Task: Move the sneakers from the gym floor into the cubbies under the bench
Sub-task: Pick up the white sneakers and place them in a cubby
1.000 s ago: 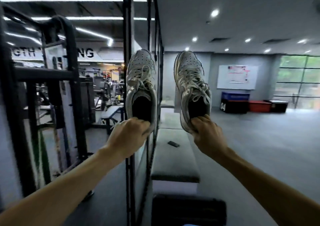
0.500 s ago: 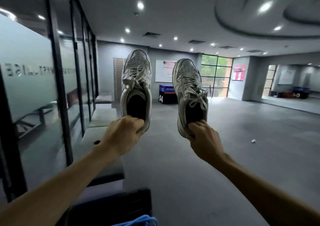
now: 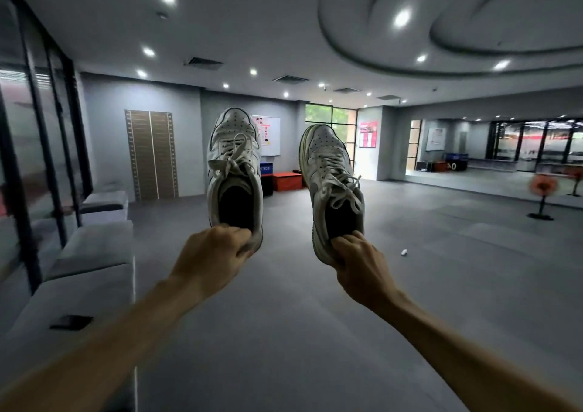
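Grey gym floor [image 3: 315, 332] spreads wide and open ahead of us, running to a far wall with windows and a mirrored side on the right. Along the left edge runs the padded desk [image 3: 91, 247], its top in view with a small dark object [image 3: 72, 322] lying on it near us; the cubbies beneath it do not show from here. We hold both sneakers out in front, well above the floor and apart from each other. Our left hand [image 3: 211, 260] pinches the heel collar of the left sneaker [image 3: 235, 171], fingers curled over the rim, and our right hand [image 3: 359, 269] grips the heel of the right sneaker [image 3: 334, 187] the same way, so each grip is clenched on its shoe. Held by the heels, the toes point away from us, which we judge suits sliding them toe-first into a cubby. Open room lies everywhere but left, where the desk edge and the glass partition close in. A tiny white scrap [image 3: 403, 251] lies on the floor to the right.
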Demonstrator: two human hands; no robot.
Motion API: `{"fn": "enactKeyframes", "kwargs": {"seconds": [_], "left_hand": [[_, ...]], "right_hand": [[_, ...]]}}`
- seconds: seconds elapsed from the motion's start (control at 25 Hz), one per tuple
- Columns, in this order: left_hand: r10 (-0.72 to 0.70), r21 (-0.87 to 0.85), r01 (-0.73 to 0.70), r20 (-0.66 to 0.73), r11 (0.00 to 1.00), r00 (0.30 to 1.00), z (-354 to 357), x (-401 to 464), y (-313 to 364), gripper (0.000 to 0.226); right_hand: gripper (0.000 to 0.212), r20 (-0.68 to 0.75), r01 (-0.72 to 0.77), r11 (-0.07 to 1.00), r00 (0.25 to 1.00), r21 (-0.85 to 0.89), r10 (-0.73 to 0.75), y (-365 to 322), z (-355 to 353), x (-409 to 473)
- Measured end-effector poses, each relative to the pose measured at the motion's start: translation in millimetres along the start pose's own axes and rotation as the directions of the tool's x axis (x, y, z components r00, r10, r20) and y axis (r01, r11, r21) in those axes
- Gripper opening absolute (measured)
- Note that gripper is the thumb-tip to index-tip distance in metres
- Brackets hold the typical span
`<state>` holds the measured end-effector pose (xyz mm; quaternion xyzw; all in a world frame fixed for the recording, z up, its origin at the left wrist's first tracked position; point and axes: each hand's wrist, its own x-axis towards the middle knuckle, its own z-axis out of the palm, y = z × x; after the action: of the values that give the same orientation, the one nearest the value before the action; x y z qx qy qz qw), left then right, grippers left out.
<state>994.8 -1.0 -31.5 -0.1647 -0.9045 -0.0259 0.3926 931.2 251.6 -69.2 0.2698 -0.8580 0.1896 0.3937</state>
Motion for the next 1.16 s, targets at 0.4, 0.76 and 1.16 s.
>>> {"fn": "enactKeyframes", "kwargs": {"seconds": [0.4, 0.76, 1.16], "left_hand": [[0.041, -0.037, -0.042, -0.029, 0.998, 0.999, 208, 171, -63, 0.037], [0.028, -0.027, -0.028, 0.005, 0.999, 1.000, 413, 354, -127, 0.031], [-0.032, 0.021, 0.033, -0.008, 0.999, 0.999, 615, 530, -272, 0.024]], "right_hand": [[0.020, -0.061, -0.035, 0.997, 0.998, -0.072, 0.030, 181, 129, 130], [0.024, -0.069, -0.074, 0.994, 0.995, -0.083, 0.069, 382, 277, 279], [0.034, -0.038, -0.052, 0.997, 0.998, -0.057, 0.050, 538, 485, 449]]}}
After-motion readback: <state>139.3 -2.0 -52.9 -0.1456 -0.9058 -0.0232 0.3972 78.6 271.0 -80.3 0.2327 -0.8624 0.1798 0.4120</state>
